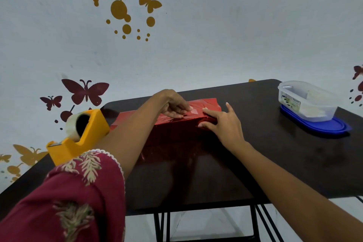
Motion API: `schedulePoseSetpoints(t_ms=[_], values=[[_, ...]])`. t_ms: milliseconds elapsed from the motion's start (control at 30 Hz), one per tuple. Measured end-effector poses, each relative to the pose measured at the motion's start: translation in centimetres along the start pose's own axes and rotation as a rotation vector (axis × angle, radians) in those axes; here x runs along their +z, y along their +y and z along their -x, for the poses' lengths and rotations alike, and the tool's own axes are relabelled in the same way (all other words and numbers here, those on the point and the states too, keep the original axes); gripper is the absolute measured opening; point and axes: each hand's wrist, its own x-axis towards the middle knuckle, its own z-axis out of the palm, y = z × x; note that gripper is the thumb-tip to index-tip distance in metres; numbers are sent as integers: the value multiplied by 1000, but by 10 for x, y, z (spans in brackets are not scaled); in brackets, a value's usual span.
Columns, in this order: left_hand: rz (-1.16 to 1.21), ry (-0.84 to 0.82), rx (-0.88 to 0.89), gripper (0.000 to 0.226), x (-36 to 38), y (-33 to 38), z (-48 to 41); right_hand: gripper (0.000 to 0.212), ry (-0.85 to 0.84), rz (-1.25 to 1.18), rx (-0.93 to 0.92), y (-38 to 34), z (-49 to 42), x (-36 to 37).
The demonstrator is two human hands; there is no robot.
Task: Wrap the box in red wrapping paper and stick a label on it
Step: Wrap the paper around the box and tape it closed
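We have the box (208, 104), mid-table (275, 153), nearly sealed in red paper (169, 139): our left hand (172, 105) presses tape (193, 112) flat-fingered on top, our right hand (222, 122) steadies its end with straight fingers, and the label looks still undone.

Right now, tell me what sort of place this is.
Likely a room at home: butterfly decals on the wall, a dark table, a tape dispenser beside the wrapped box.

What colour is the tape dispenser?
The dispenser is yellow; the head view shows it.
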Motion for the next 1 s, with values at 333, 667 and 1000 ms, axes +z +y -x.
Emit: schedulePoseSetpoints(t_ms=[333, 667, 1000], values=[[-48, 25, -11, 16, 7, 2, -3, 60, 2, 0, -14, -1, 4, -4], [-190, 86, -32, 24, 14, 4, -12, 60, 11, 11, -12, 0, 2, -2], [-324, 239, 25, 43, 10, -1, -12, 58, 22, 46, -37, -1, 5, -6]])
